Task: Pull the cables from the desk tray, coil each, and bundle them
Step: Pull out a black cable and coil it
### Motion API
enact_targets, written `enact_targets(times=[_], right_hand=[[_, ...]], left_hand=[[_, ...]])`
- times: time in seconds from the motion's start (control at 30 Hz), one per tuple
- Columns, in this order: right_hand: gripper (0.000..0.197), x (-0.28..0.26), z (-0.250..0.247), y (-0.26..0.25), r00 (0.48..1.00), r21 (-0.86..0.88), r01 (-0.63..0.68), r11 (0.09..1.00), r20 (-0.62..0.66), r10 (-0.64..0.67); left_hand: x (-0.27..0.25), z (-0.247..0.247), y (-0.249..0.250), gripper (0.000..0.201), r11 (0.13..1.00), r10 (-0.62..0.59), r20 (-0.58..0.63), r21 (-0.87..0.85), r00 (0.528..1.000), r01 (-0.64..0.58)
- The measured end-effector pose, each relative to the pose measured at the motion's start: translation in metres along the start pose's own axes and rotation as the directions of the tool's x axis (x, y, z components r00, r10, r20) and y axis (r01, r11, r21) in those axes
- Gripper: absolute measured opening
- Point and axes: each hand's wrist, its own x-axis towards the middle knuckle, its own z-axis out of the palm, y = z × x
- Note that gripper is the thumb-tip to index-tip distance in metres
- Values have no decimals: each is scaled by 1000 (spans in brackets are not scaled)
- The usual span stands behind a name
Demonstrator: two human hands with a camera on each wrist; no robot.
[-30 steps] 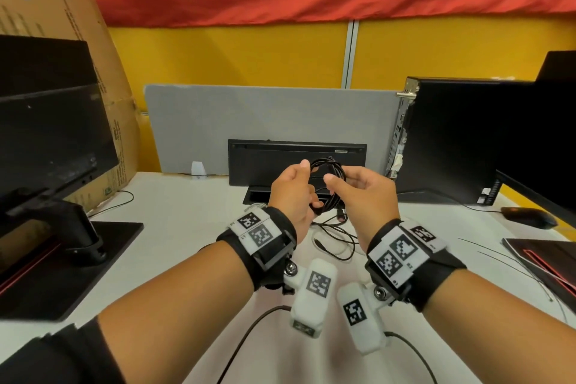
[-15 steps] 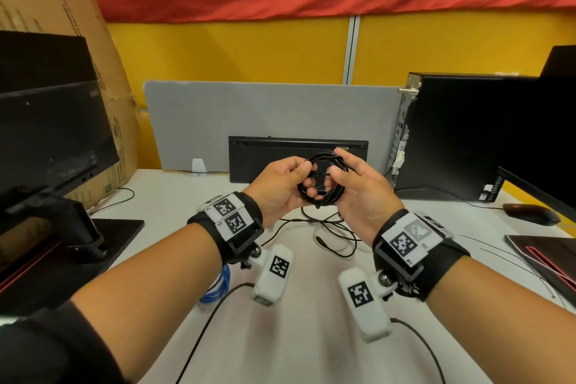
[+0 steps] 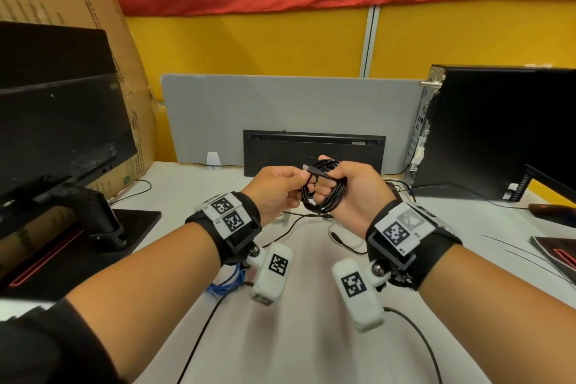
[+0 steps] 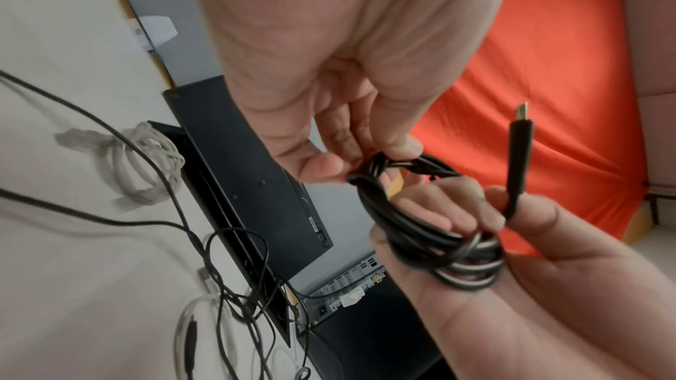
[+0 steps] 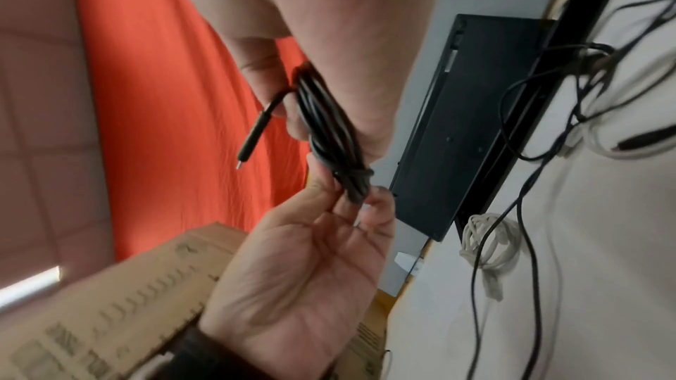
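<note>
A black cable coil (image 3: 325,196) is held above the desk between both hands. My right hand (image 3: 341,179) grips the coil (image 4: 439,244) with its fingers curled through the loops. The cable's plug end (image 3: 308,168) sticks out past the thumb (image 4: 519,140). My left hand (image 3: 299,182) pinches the left edge of the coil (image 5: 351,187) between thumb and fingertips. Behind the hands stands the desk tray's black raised lid (image 3: 311,150), with the tray opening (image 4: 205,184) below it. Loose black cables (image 3: 307,218) trail from the tray over the white desk.
A white coiled cable (image 4: 146,166) lies beside the tray, and a blue coil (image 3: 227,284) lies under my left wrist. A monitor (image 3: 62,134) stands at left. At right stand a PC tower (image 3: 486,134) and a mouse (image 3: 551,212). A grey divider (image 3: 280,112) closes the back.
The coil has settled into my right hand's curled fingers and its plug end now pokes out on top. My left hand has shifted to a pinch on the coil's left edge.
</note>
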Motion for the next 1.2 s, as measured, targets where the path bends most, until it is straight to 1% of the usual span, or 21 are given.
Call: enact_targets(times=[0.07,0.1,0.17,0.27,0.3,0.33,0.4,0.43,0.5,0.53,0.6,0.63,0.7,0.77,0.8,0.83,0.9,0.97,1.07,1.17,1.2], right_hand=[[22,6,2,6,997,-172,8,985,-72,-21],[21,9,3,9,995,-274,4,962,-97,-32],[21,13,3,15,992,-456,-41,889,-128,-19],[20,20,5,24,977,-624,-155,766,-214,23],[19,22,7,27,973,-647,-181,741,-229,39],[18,24,8,31,971,-646,-201,736,-229,64],[17,27,11,38,967,-616,-244,749,-209,143],[18,28,11,42,963,-607,-268,748,-199,183],[22,30,12,52,949,-606,-314,731,-185,255],[21,31,13,57,940,-622,-337,707,-184,286],[14,31,15,69,920,-677,-381,629,-212,330],[14,30,16,75,914,-696,-392,602,-222,339],[23,28,18,87,906,-725,-404,559,-231,355],[30,27,21,98,890,-775,-422,470,-256,377],[30,27,23,102,881,-785,-434,441,-267,391],[30,27,23,105,866,-774,-461,434,-285,411],[29,27,22,108,835,-727,-521,448,-323,446],[27,28,19,111,819,-718,-546,431,-349,455],[25,29,14,115,814,-762,-543,353,-376,442],[28,32,9,115,851,-823,-484,297,-364,379],[29,34,8,113,864,-852,-456,259,-353,359]], left_hand=[[-2,-6,-1,19,1000,-12,-55,-12,998,11],[-4,-10,-2,18,1000,-17,-79,-6,997,17],[-7,-19,-2,19,999,-29,-120,34,992,33],[-11,-32,-4,19,988,-26,-181,143,983,52],[-12,-37,-5,19,983,-21,-210,177,978,59],[-13,-42,-6,19,975,-15,-242,211,970,68],[-16,-52,-7,19,959,-13,-285,269,958,93],[-18,-58,-8,20,948,-23,-290,298,957,113],[-22,-70,-10,22,913,-80,-280,364,957,183],[-25,-76,-11,22,892,-122,-267,394,956,224],[-32,-88,-13,18,843,-220,-235,443,947,306],[-35,-93,-15,15,814,-274,-221,465,936,348],[-41,-100,-20,13,756,-353,-207,511,912,409],[-44,-102,-27,12,697,-380,-214,573,900,431],[-45,-102,-30,10,673,-382,-220,600,898,433],[-46,-101,-33,9,653,-384,-223,621,896,434],[-47,-99,-37,8,625,-391,-223,648,893,436],[-47,-97,-41,9,608,-404,-220,660,888,441],[-48,-93,-46,18,574,-420,-213,691,882,440],[-49,-91,-48,21,553,-422,-215,709,881,438],[-49,-90,-47,22,540,-427,-219,716,877,442]])
